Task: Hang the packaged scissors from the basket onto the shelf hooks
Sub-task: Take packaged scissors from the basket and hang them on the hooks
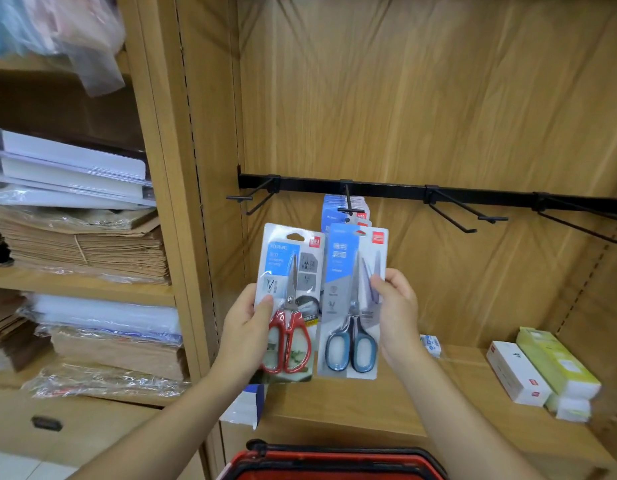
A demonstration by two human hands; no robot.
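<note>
My left hand (246, 327) grips a pack of red-handled scissors (289, 299) by its left edge, held upright. Beside it my right hand (397, 306) grips a pack of blue-handled scissors (352, 299) by its right edge. Both packs are held just below a black hook rail (397, 190) on the wooden back panel. Several blue scissor packs (334, 209) hang on the middle hook (348, 202). The left hook (255, 199) and the hooks to the right (466, 213) are bare. The red basket's rim (334, 460) shows at the bottom edge.
A wooden shelf (421, 393) under the rail carries white and yellow-green boxes (542, 368) at the right. The left bay holds stacked brown paper (85, 244), white folders (75, 168) and wrapped packs. A wooden upright (182, 202) separates the bays.
</note>
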